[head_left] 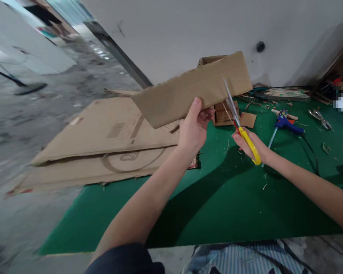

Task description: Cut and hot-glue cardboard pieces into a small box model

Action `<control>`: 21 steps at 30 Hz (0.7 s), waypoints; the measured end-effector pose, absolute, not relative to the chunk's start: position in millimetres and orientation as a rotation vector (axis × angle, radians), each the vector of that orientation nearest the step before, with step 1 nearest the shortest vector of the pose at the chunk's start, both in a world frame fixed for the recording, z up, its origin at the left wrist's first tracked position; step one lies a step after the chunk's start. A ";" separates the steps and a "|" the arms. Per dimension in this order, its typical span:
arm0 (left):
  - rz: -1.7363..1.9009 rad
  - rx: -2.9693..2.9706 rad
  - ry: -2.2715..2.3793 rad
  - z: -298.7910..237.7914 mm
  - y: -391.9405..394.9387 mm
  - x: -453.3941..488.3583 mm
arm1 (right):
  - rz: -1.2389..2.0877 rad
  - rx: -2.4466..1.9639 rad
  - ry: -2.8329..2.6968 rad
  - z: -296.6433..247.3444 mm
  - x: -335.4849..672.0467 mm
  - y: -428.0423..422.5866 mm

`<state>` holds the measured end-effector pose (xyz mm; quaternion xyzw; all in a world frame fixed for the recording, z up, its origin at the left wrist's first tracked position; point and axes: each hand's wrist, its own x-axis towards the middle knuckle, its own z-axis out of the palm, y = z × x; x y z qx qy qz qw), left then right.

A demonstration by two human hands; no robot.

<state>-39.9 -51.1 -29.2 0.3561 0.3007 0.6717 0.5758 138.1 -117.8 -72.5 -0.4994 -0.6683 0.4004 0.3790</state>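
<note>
My left hand (pixel 194 125) pinches the lower edge of a long strip of cardboard (pixel 185 93), thumb on the near face. The strip is held in the air, tilted up toward the right. In my right hand (pixel 250 144) is a pair of scissors (pixel 236 114) with yellow and red handles. Their blades are parted: one lies across the front of the strip near its right end, the other shows below its lower edge. Behind the strip, a small cardboard box (pixel 213 60) is partly hidden.
Large flattened cardboard sheets (pixel 103 129) overhang the left of the green table (pixel 217 213). A blue glue gun (pixel 287 125) with a cord, pliers (pixel 320 118), a small cardboard piece (pixel 248 120) and scattered scraps lie at right. A white wall (pixel 188 34) stands behind.
</note>
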 end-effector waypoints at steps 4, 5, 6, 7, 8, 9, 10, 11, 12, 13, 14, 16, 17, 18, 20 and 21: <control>1.593 0.835 0.660 -35.9 -48.5 -37.8 | 1.033 -1.263 -1.720 -74.2 138.0 -118.3; 1.592 0.834 0.661 -37.0 -49.1 -36.5 | 1.034 -1.269 -1.708 -74.7 137.5 -118.1; 1.587 0.831 0.664 -37.7 -49.8 -35.1 | 1.036 -1.277 -1.693 -75.1 137.0 -117.9; 1.581 0.828 0.666 -38.1 -50.4 -34.0 | 1.040 -1.287 -1.676 -75.3 136.5 -117.8; 1.576 0.826 0.665 -38.2 -50.8 -33.3 | 1.046 -1.296 -1.660 -75.4 136.1 -117.7; 1.577 0.826 0.662 -38.0 -50.8 -33.0 | 1.050 -1.301 -1.652 -75.5 135.8 -117.7; 1.583 0.826 0.661 -37.6 -50.6 -33.1 | 1.051 -1.300 -1.649 -75.4 135.6 -117.9; 1.589 0.827 0.662 -37.1 -50.1 -33.5 | 1.049 -1.297 -1.648 -75.3 135.4 -118.1; 1.596 0.827 0.665 -36.7 -49.5 -34.2 | 1.047 -1.294 -1.649 -75.1 135.4 -118.4; 1.603 0.826 0.668 -36.3 -48.8 -35.0 | 1.043 -1.292 -1.653 -75.0 135.4 -118.7; 1.607 0.825 0.671 -36.0 -48.3 -35.7 | 1.037 -1.291 -1.658 -75.0 135.4 -118.9; 1.613 0.824 0.676 -35.7 -47.7 -36.7 | 1.021 -1.288 -1.666 -75.1 135.5 -119.1; 1.615 0.825 0.676 -35.7 -47.7 -36.8 | 1.014 -1.287 -1.670 -75.3 135.5 -119.0; 1.615 0.827 0.673 -35.8 -47.9 -36.6 | 1.007 -1.287 -1.674 -75.6 135.5 -118.9; 1.609 0.830 0.667 -36.0 -48.8 -35.7 | 0.995 -1.302 -1.669 -75.8 135.3 -118.6; 1.606 0.831 0.666 -35.9 -49.3 -35.3 | 0.984 -1.314 -1.666 -75.5 135.1 -118.6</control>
